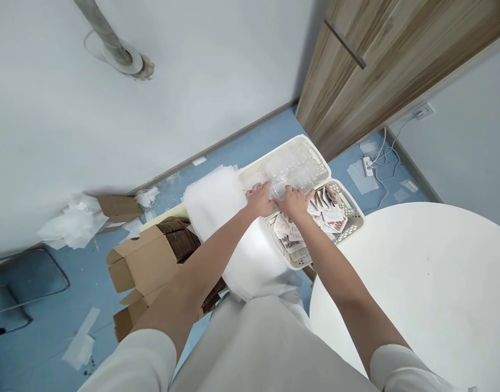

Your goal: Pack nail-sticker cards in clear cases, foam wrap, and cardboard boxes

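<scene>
My left hand (259,200) is at the near edge of a cream basket (258,169) of clear plastic packaging (288,173). Its bent fingers rest on the packaging, and its thumb points right. Close beside it, my right hand (294,203) bends its fingers over the same clear plastic, thumb pointing left. Both hands seem to grip it, though my fingertips are partly hidden. Under my right wrist stands a second perforated basket (353,209) with many printed cards or packets (331,213) lying loosely in it.
White foam sheeting (217,196) is stacked left of the baskets. Flattened brown cartons (147,261) lie further left. A round white table (421,283) stands at right. A wooden cabinet (380,71), a power strip (368,166) with cables, and a folding chair (25,283) surround the area.
</scene>
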Motion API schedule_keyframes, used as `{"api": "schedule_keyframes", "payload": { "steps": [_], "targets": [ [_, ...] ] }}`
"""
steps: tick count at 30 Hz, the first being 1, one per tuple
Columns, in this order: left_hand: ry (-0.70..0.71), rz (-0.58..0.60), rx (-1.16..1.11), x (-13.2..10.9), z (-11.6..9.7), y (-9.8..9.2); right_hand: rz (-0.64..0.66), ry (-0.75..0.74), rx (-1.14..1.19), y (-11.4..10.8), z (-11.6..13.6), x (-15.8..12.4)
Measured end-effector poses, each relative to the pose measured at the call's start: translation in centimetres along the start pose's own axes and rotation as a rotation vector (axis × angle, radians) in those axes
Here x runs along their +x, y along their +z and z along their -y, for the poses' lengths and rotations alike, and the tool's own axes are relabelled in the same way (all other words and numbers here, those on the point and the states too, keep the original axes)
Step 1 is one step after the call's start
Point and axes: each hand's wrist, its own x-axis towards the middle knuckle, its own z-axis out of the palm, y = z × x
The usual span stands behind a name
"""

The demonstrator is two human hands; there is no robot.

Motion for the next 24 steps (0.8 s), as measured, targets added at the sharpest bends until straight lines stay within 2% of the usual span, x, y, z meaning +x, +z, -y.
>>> {"api": "schedule_keyframes", "payload": {
  "steps": [5, 10, 14, 17, 21, 24],
  "targets": [
    [0.046, 0.050, 0.010, 0.0, 0.2, 0.3, 0.070, 0.018, -0.037, 0.3, 0.3, 0.7],
    [0.062, 0.006, 0.024, -0.5, 0.0, 0.1, 0.112, 0.038, -0.061, -0.2, 0.4, 0.9],
    [0.002, -0.105, -0.015, -1.3, 0.0, -0.9, 0.040, -0.033, 0.027, -0.3, 0.7, 0.3],
    [0.039, -0.173, -0.114, -2.1, 0.4, -1.7, -0.016, -0.099, 0.126, 0.0, 1.4, -0.9],
    [0.171, -0.296, -0.322, -4.0, 0.9, -2.4, -0.139, -0.132, 0.230, 0.4, 2.5, -3.4],
    [0.147, -0.350, -0.559, -6.6, 0.8, -2.6, -0.278, -0.158, 0.268, 0.2, 2.9, -6.1]
  ]
}}
